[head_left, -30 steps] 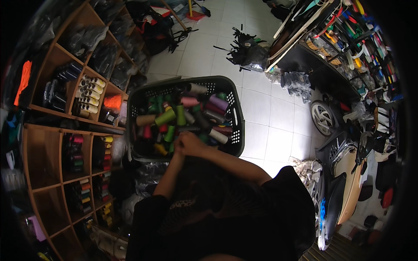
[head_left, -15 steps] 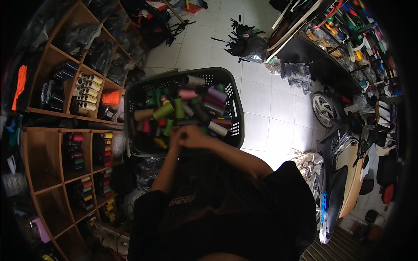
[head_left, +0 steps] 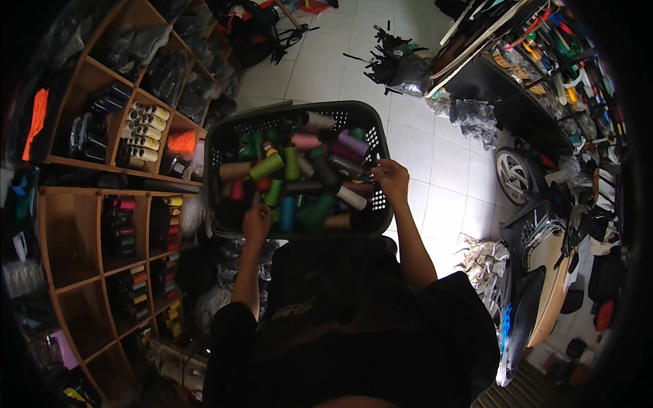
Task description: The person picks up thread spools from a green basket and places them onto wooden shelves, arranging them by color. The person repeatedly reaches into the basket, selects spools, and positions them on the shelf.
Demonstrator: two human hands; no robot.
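A dark green plastic basket [head_left: 382, 136] in front of me is heaped with thread spools. Among them lie a lime green spool [head_left: 266, 166], a white spool [head_left: 352, 198], a purple spool [head_left: 354, 143], a tan spool [head_left: 235, 171] and a blue spool [head_left: 287, 213]. Over the basket's near left part is my left hand [head_left: 256, 222], its fingers closed; what they hold is too small to make out. My right hand [head_left: 392, 181] is at the right rim, fingers pinched together near the side slot. Whether anything thin is between those fingertips cannot be seen.
Wooden cubby shelves [head_left: 101, 224] on the left hold spools and plastic-wrapped goods. A motorcycle [head_left: 527, 272] stands on the right, close to a crumpled cloth [head_left: 479, 258]. Black straps and bags [head_left: 401, 68] lie on the tiled floor [head_left: 415, 163] beyond, beside a crowded rack [head_left: 530, 75].
My hands were together over the basket's near middle and have parted. The left moved a little left, the right moved far right to the rim. The view shifted slightly.
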